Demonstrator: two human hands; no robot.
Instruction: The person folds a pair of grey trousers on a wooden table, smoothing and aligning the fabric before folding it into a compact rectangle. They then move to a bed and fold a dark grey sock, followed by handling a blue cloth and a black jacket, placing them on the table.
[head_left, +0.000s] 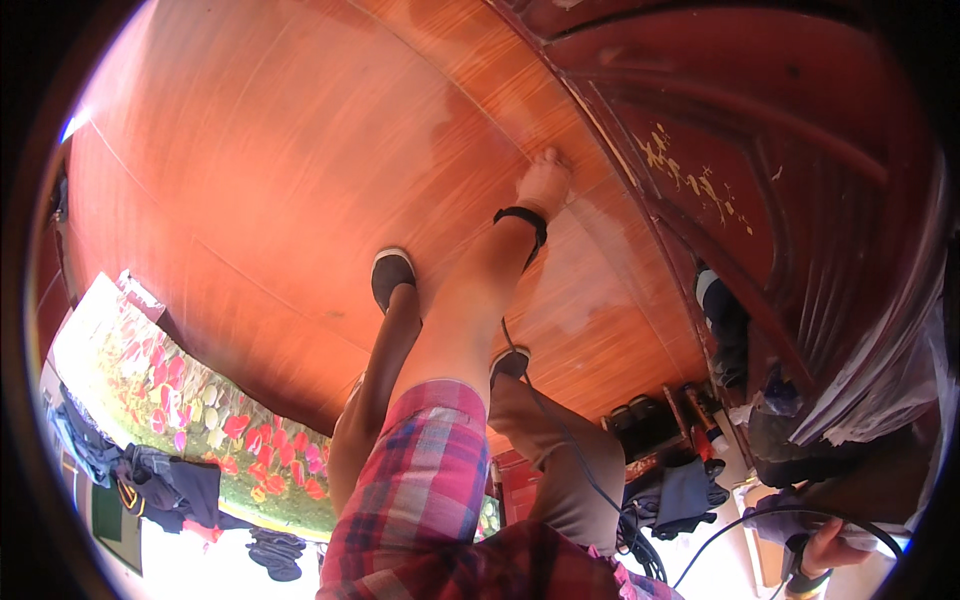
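My left hand (546, 180) reaches forward over the glossy orange wood-grain floor (300, 150), close to the base of a dark red panelled wooden furniture front (697, 157). Its fingers look curled, and their undersides are hidden, so I cannot tell if it holds anything. A black band (523, 217) circles this wrist, and a dark cable (555, 416) runs back towards my body. Far off at the lower right is my right hand (831, 551), thumb apart from the fingers, with a black band at its wrist and no held object visible.
Two dark shoes (391, 274) stand on the floor below me. A tulip-patterned cover (247, 442) and dark clothes (169, 480) lie at the lower left. At the right are dark footwear (637, 420), a dark cloth (679, 495) and clear plastic sheeting (889, 382).
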